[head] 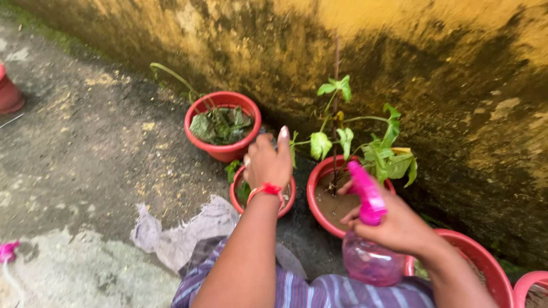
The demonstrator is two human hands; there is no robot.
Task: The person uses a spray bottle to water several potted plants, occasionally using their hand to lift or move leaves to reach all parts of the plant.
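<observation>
I log a stained yellow wall [434,74] across the back, dark with mould low down, and a rough concrete floor [85,154] below it. A grey rag [182,234] lies crumpled on the floor near my striped cloth [319,292]. Red pots line the wall: a wilted-leaf pot [224,149] at left, a small pot [235,194] beneath my left wrist, and a green-leaved pot [315,194] with bare wet soil. My right hand [397,228] is wrapped tightly around a pink spray bottle [371,251], held upright just beside the green-leaved pot's rim, nozzle toward the plant. My left hand [268,162] is raised over the small pot, fingers curled inward; I cannot tell whether it pinches anything.
</observation>
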